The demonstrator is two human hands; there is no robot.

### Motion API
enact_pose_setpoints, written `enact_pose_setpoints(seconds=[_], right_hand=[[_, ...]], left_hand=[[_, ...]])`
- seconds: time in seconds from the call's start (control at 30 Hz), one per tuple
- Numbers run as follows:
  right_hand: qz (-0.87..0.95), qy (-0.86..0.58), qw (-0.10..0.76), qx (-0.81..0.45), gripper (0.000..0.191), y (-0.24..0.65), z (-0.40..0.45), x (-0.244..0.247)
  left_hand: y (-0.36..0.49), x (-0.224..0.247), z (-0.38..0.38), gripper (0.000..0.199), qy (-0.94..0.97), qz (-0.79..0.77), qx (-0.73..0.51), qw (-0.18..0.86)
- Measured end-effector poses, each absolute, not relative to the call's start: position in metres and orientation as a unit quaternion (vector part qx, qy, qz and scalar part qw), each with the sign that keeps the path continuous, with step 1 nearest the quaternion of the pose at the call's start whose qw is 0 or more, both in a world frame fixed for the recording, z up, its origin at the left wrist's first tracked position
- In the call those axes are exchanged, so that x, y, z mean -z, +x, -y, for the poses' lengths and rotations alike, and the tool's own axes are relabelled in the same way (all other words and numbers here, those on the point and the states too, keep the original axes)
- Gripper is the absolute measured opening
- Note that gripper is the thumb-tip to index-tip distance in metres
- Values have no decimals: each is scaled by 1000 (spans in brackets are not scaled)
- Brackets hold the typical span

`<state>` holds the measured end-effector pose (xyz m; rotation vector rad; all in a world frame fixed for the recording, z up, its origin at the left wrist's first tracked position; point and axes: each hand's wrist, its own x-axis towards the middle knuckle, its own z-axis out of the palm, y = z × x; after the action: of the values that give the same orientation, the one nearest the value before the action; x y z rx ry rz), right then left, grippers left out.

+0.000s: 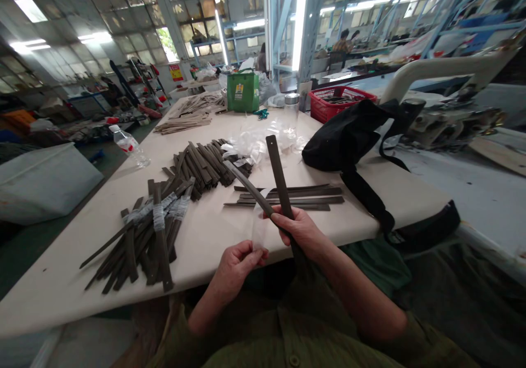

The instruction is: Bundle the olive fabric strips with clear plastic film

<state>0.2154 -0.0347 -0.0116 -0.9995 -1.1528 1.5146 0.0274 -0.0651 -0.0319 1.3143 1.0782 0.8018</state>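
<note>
My right hand [296, 228] is closed around two dark grey-brown strips [278, 176] that cross each other in its grip. The upright one has a small hole near its top end. Between thumb and fingers, my left hand [242, 261] pinches the lower end of a thin whitish translucent strip [258, 228], whose upper part passes behind the dark strips. Just beyond my hands, several more dark strips [296, 197] lie flat on the table. To the left is a pile of dark strips bound with greyish wrapping [158, 217], and behind it a larger loose heap of them [203, 165].
On the pale table [197, 258] are crumpled white strips [258, 143], a plastic bottle [130, 147], a green bag [243, 91], a glass jar [291, 107] and a red basket [329, 105]. A black bag [345, 137] with straps lies right, beside a sewing machine [447, 115].
</note>
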Motion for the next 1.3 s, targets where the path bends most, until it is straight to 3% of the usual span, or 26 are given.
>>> enact_pose_setpoints(seconds=[0.23, 0.43, 0.6, 0.9, 1.17, 1.3], right_hand=[[508, -410, 434, -622, 37, 219, 44, 5], [559, -450, 447, -535, 30, 216, 39, 1], [634, -464, 416, -457, 23, 216, 37, -3], [689, -444, 412, -399, 15, 213, 43, -10], [591, -494, 471, -430, 28, 239, 72, 13], [678, -497, 451, -301, 17, 250, 95, 35]], left_hand=[[27, 35, 65, 23, 567, -465, -363, 575], [30, 31, 72, 28, 598, -445, -337, 574], [23, 17, 60, 51, 592, -445, -332, 584], [30, 12, 40, 27, 618, -470, -310, 549], [19, 14, 15, 18, 202, -379, -586, 687], [16, 4, 4, 8, 103, -346, -618, 698]])
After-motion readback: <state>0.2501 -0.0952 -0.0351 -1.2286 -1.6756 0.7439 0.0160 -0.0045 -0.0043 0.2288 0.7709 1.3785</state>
